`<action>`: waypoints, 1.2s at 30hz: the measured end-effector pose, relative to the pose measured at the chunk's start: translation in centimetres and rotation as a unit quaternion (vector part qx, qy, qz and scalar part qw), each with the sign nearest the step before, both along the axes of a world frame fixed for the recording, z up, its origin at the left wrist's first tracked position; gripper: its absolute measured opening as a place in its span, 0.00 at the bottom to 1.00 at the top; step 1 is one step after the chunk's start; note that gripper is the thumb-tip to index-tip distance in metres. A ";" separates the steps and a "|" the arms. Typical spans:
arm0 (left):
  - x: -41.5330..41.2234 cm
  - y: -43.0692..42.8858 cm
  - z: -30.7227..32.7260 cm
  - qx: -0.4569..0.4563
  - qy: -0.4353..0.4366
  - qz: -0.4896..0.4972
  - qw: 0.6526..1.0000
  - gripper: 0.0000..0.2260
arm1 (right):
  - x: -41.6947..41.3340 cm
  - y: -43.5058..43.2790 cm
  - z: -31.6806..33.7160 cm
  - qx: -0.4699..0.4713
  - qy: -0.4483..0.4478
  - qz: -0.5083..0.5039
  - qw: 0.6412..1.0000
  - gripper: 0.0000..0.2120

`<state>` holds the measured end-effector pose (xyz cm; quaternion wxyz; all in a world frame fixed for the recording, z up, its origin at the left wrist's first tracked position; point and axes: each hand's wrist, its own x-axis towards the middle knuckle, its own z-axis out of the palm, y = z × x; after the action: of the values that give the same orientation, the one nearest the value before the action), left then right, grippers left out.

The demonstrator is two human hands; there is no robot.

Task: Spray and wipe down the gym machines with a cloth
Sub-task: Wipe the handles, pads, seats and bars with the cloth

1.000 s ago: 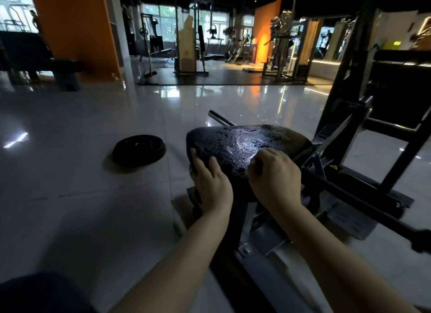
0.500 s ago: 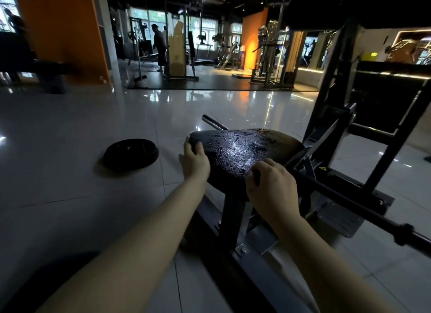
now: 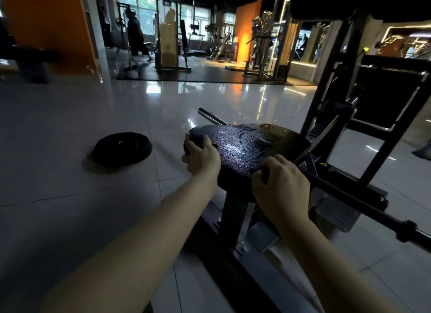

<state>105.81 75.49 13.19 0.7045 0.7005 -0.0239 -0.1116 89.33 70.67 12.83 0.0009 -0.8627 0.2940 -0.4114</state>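
A black padded seat [image 3: 251,144] of a gym machine stands in front of me, its top wet and glistening with droplets. My left hand [image 3: 201,158] grips the seat's rounded left end, with the fingers curled over its edge. My right hand [image 3: 281,186] rests curled on the seat's near right edge. A bit of dark cloth [image 3: 259,173] shows between its thumb and fingers; most of the cloth is hidden in the fist. No spray bottle is in view.
The machine's black frame [image 3: 363,116] rises at the right, and a long bar [image 3: 363,205] runs low towards the right edge. A black weight plate [image 3: 122,148] lies on the glossy tiled floor at the left. A chrome bar end [image 3: 210,115] sticks out behind the seat. A person stands far back by the racks.
My left hand slid from the seat's near edge along its left side to the far left end and curled over it. My right hand stayed put.
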 end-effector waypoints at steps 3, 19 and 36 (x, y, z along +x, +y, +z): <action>2.4 -0.4 -0.4 0.010 -0.001 -0.004 1.000 0.24 | 0.1 0.1 -0.1 -0.017 0.004 -0.010 1.000 0.07; -5.0 4.9 -1.5 0.006 -0.127 -0.170 0.977 0.25 | -0.8 2.5 0.4 0.072 0.040 -0.014 0.997 0.10; -0.9 5.9 -1.8 0.101 -0.263 -0.213 0.935 0.21 | -1.2 5.3 -0.3 0.125 0.130 -0.053 0.982 0.33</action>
<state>104.95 81.43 11.37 0.5583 0.7504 -0.3462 -0.0727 88.11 76.00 12.53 0.0483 -0.8850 0.3861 -0.2556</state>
